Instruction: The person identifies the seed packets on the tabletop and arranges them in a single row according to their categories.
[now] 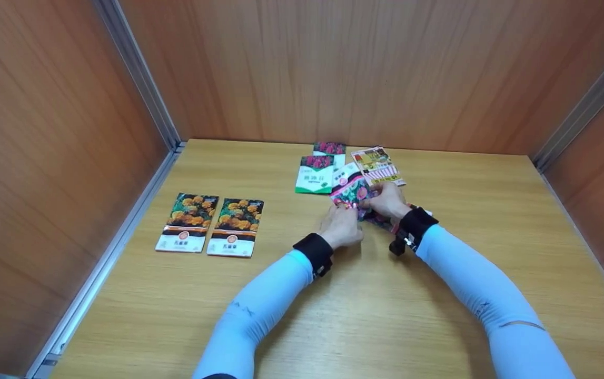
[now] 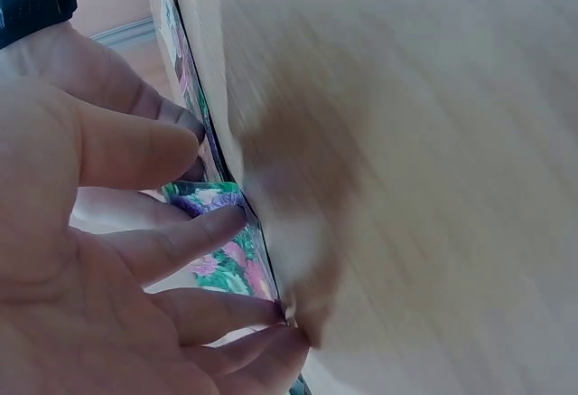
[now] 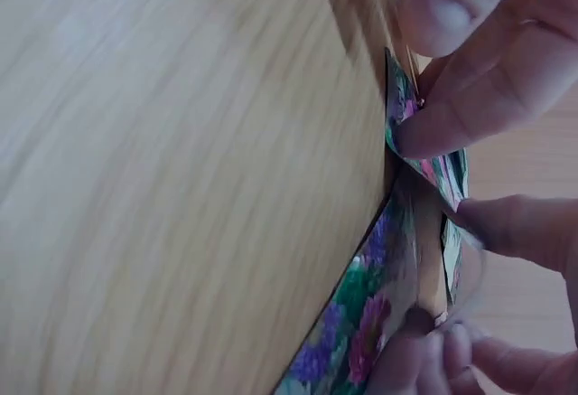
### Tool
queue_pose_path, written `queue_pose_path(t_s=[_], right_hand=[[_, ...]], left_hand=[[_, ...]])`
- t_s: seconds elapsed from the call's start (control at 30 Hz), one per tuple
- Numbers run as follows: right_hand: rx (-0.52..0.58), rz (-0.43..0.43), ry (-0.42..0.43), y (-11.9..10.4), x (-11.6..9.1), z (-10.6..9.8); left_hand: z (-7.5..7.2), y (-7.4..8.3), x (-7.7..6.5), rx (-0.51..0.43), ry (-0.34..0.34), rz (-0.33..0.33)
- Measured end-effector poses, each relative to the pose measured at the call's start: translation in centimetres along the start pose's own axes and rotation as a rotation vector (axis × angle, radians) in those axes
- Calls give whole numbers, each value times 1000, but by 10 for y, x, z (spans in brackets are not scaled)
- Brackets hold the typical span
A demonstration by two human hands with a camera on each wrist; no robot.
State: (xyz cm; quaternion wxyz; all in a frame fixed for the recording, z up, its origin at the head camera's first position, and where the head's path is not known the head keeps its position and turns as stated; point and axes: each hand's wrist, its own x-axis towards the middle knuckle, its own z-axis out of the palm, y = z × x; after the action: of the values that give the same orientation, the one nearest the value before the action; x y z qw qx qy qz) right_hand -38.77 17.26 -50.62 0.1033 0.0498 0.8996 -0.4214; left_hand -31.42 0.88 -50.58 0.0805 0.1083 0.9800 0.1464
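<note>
My left hand (image 1: 340,227) rests its fingertips at the near edge of a seed packet (image 1: 350,189) with pink flowers and a white end. In the left wrist view those fingers (image 2: 212,232) are fairly straight, with the thumb apart from the packet. Just right of it, my right hand (image 1: 387,201) pinches a seed packet (image 3: 339,332) printed with purple and pink flowers. This one partly overlaps the pink-flower packet and slants upward. Its far part is hidden by the hand in the head view.
Behind the hands lie a yellow packet (image 1: 378,166) and two green-and-white packets, one in front (image 1: 314,181) overlapping another (image 1: 329,148). Two orange-flower packets, a left one (image 1: 187,223) and a right one (image 1: 235,227), lie side by side. Wooden panels (image 1: 333,68) enclose the table.
</note>
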Motion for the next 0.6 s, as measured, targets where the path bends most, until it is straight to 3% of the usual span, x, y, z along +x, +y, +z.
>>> queue_pose_path(t_s=[0.13,0.3,0.6], right_hand=[[95,-20,-15,0,0,3],[209,-14,-103,1,-1,7],[298,-21,-143,4,-6,6]], left_hand=[[-3,0,-2,-25,-30,-4],[-3,-2,1,-38,-52,1],[-3,-12,-3,-39,-37,96]])
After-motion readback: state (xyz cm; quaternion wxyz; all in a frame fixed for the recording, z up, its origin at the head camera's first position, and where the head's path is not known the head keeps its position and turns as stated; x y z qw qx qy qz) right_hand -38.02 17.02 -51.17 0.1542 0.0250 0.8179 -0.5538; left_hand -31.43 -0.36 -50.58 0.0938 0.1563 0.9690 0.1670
